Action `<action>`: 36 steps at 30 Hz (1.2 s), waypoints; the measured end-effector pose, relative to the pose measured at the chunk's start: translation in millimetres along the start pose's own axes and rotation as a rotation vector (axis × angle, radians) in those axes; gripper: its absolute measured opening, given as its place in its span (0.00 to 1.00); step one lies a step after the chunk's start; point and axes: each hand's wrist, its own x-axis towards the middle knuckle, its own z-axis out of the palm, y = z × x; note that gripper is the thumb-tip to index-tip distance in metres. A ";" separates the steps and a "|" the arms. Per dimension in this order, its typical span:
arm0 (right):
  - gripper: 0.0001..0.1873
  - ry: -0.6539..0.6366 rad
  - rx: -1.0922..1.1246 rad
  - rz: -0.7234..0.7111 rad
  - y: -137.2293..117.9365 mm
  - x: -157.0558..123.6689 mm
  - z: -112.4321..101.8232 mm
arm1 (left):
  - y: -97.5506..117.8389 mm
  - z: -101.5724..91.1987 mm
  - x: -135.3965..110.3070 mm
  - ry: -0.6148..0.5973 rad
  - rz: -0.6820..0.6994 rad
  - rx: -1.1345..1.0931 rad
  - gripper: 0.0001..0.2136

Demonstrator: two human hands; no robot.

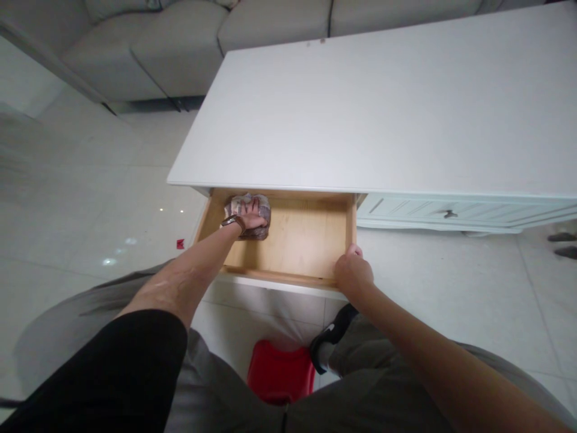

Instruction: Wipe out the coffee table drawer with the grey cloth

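Note:
A pulled-out wooden drawer (306,237) juts from the white table toward me. Inside it, near the back left corner, lies a crumpled brown and white patterned cloth (264,207). My left hand (252,216), with a watch on its wrist, rests palm down on this cloth, fingers stretched out and slightly spread. Part of the cloth is hidden under the palm. At the drawer's front right corner, my right hand (354,273) is closed over the side wall's edge. Its fingers are partly hidden from view.
The white table (360,114) reaches far right, where a shut drawer front with a small knob (449,214) shows. Behind stands a grey sofa (274,24). A red stool (280,373) sits between my legs. A small red scrap (180,243) lies on the tiled floor at left.

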 end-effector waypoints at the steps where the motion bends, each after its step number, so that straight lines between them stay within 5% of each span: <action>1: 0.22 -0.004 -0.039 0.037 -1.0 -0.2 -0.1 | 10.1 0.5 -2.6 -0.004 -0.007 -0.005 0.53; 7: 0.25 -0.015 -0.121 0.096 -5.4 -2.4 -2.7 | 81.8 4.1 -25.1 -0.034 0.007 -0.036 0.53; 15: 0.25 -0.009 -0.138 0.125 -7.5 -1.4 2.4 | 222.7 48.7 -55.8 -0.022 0.260 -0.156 0.56; 18: 0.26 -0.018 -0.120 0.134 -5.7 1.4 3.3 | 254.2 53.2 -59.0 -0.019 0.296 -0.219 0.52; 27: 0.25 -0.071 -0.116 0.132 -7.0 -0.9 -2.0 | 244.6 52.4 -61.2 -0.009 0.354 -0.257 0.54; 36: 0.25 -0.073 -0.040 0.075 -2.5 -1.4 -2.6 | 222.1 65.0 -108.1 -0.184 0.419 -0.167 0.54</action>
